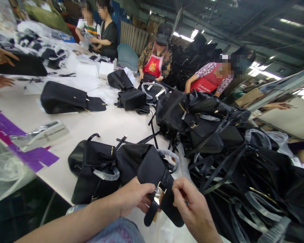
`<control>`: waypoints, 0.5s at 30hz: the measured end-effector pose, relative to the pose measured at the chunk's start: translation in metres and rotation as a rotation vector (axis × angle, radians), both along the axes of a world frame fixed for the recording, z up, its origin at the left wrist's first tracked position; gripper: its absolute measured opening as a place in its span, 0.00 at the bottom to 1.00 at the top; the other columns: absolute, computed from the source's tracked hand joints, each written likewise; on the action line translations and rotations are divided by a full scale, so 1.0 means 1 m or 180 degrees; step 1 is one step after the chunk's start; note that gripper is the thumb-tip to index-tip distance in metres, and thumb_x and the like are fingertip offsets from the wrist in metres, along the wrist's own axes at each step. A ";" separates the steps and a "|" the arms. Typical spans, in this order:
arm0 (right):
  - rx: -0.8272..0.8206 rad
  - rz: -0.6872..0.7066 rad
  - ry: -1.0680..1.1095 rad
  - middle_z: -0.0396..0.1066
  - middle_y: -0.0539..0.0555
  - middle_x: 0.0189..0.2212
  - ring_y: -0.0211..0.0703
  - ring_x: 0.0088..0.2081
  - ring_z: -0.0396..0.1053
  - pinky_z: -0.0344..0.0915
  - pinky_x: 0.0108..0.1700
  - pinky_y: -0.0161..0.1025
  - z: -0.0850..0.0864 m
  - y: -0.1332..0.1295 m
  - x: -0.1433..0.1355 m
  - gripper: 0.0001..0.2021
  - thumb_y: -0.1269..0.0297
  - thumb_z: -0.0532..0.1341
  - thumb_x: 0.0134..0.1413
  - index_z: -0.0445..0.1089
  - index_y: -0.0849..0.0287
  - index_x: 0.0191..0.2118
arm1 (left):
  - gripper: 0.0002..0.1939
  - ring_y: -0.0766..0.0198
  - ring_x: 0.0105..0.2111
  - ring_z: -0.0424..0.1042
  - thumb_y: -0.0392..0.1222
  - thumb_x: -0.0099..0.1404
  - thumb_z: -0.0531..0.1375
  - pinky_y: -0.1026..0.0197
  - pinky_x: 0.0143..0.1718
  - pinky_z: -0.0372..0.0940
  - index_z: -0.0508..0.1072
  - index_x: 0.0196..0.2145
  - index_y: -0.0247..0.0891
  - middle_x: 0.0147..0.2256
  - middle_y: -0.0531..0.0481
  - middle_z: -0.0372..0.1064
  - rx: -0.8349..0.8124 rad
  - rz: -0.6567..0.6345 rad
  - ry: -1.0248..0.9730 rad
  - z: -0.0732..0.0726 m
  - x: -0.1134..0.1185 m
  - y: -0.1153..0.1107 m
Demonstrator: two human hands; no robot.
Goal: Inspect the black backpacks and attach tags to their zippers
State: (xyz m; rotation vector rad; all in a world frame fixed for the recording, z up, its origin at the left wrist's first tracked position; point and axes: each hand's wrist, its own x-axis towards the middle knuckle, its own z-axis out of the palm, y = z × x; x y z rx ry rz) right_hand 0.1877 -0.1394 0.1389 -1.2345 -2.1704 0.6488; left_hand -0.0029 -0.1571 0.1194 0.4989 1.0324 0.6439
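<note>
A black backpack (134, 158) lies at the table's near edge, its flap (150, 163) turned toward me. On the flap's strap is a shiny metal buckle (159, 193), and the rounded strap end (151, 213) hangs below it. My left hand (135, 195) grips the strap by the buckle, thumb on top and fingers beneath. At the flap's right edge, my right hand (190, 202) is closed in a pinch; whatever is between its fingertips is hidden. The bag's carry handle (171, 157) is wrapped in clear plastic.
Another black backpack (91, 165) lies close on the left. Black bags (205, 125) with tangled straps are heaped on the right. A black bag (63, 98) lies farther left on the white table (98, 125). Several people work around it; a co-worker's hands (1, 55) reach in at far left.
</note>
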 end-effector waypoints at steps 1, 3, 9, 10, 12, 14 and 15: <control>-0.0090 -0.0099 0.0023 0.61 0.47 0.23 0.35 0.23 0.62 0.61 0.24 0.30 0.000 0.000 0.002 0.10 0.68 0.51 0.63 0.60 0.55 0.28 | 0.19 0.55 0.29 0.77 0.41 0.49 0.56 0.64 0.22 0.64 0.71 0.40 0.32 0.30 0.42 0.76 -0.0013 0.0009 -0.0017 -0.001 0.000 0.000; -0.0128 -0.0009 0.0052 0.64 0.49 0.26 0.36 0.26 0.65 0.64 0.27 0.30 0.001 -0.001 0.004 0.10 0.68 0.51 0.63 0.63 0.55 0.30 | 0.19 0.55 0.29 0.77 0.42 0.49 0.57 0.64 0.22 0.64 0.71 0.40 0.32 0.29 0.42 0.76 -0.0038 0.0026 -0.0043 -0.002 0.001 -0.001; 0.0502 0.0830 -0.0436 0.70 0.54 0.37 0.37 0.33 0.71 0.67 0.33 0.30 -0.006 -0.008 -0.012 0.11 0.69 0.53 0.63 0.71 0.54 0.45 | 0.23 0.55 0.29 0.76 0.47 0.50 0.59 0.62 0.24 0.65 0.69 0.43 0.33 0.28 0.44 0.75 0.0103 0.0074 -0.0169 -0.010 0.005 -0.004; 0.0587 0.0789 -0.0557 0.70 0.53 0.34 0.37 0.30 0.70 0.66 0.31 0.30 -0.009 -0.007 -0.014 0.11 0.69 0.52 0.63 0.72 0.54 0.41 | 0.24 0.55 0.29 0.76 0.49 0.50 0.60 0.62 0.24 0.65 0.68 0.44 0.33 0.29 0.44 0.75 0.0101 0.0062 -0.0199 -0.011 0.005 -0.005; 0.0753 0.0584 -0.0681 0.70 0.51 0.28 0.37 0.27 0.69 0.64 0.28 0.30 -0.014 -0.004 -0.013 0.14 0.69 0.50 0.64 0.70 0.55 0.31 | 0.25 0.55 0.30 0.76 0.52 0.51 0.60 0.61 0.24 0.65 0.68 0.43 0.33 0.30 0.43 0.76 0.0086 0.0045 -0.0257 -0.014 0.005 -0.006; 0.0850 0.0248 -0.0635 0.69 0.50 0.25 0.36 0.24 0.68 0.64 0.26 0.30 -0.013 -0.004 -0.003 0.14 0.68 0.49 0.64 0.67 0.55 0.29 | 0.25 0.54 0.30 0.76 0.53 0.51 0.60 0.62 0.24 0.64 0.68 0.42 0.32 0.32 0.41 0.76 0.0082 0.0029 -0.0301 -0.015 0.003 -0.007; 0.0779 0.0096 -0.0592 0.69 0.49 0.24 0.36 0.23 0.67 0.64 0.26 0.30 -0.011 -0.006 0.006 0.13 0.67 0.49 0.64 0.66 0.55 0.30 | 0.25 0.55 0.30 0.76 0.53 0.50 0.60 0.62 0.24 0.64 0.68 0.41 0.32 0.33 0.40 0.76 0.0068 0.0038 -0.0312 -0.016 0.002 -0.007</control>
